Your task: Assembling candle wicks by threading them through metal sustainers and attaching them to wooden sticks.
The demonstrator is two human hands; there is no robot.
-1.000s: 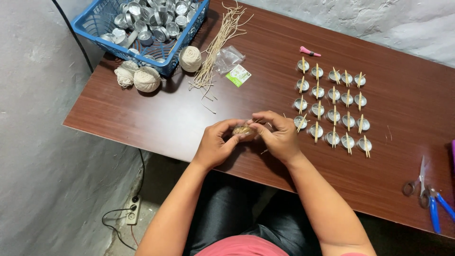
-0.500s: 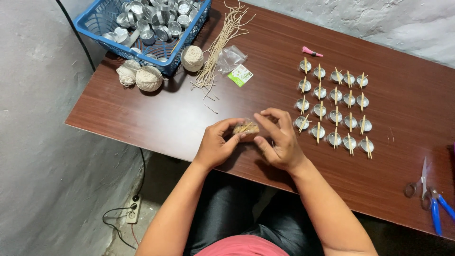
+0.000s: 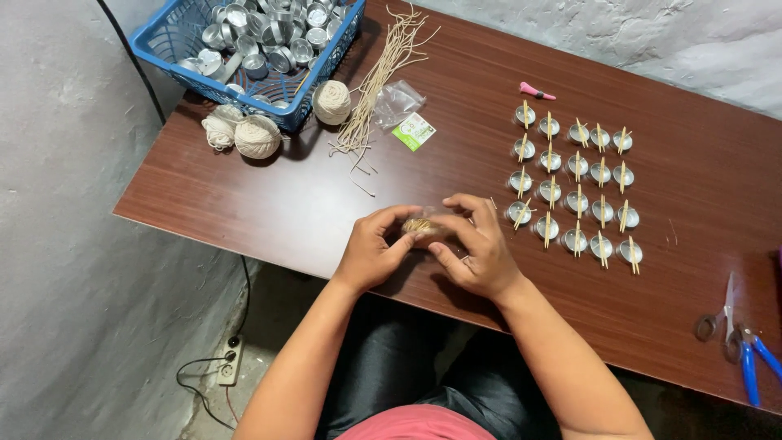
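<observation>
Both hands meet over the near edge of the dark brown wooden counter (image 3: 244, 195). The left hand (image 3: 371, 253) and the right hand (image 3: 481, 248) together pinch a small clear plastic packet of pale thin sticks (image 3: 422, 226); each grip is clamped on it, thumbs and forefingers pressed to its sides, and the packet sits just above the counter surface between them. To the right, well apart from the hands, small round metal cups with wooden sticks laid across them (image 3: 574, 195) stand in rows. Far left, a blue plastic basket of empty metal cups (image 3: 183, 41) sits at the counter corner, with three balls of cream string (image 3: 257, 136) touching or just beside its near side. A bundle of cut cream string lengths (image 3: 383, 69) lies beside the basket, and a crumpled clear bag with a green label (image 3: 403, 114) lies near it. Blue-handled pliers and scissors (image 3: 737, 342) rest at the near right edge.
</observation>
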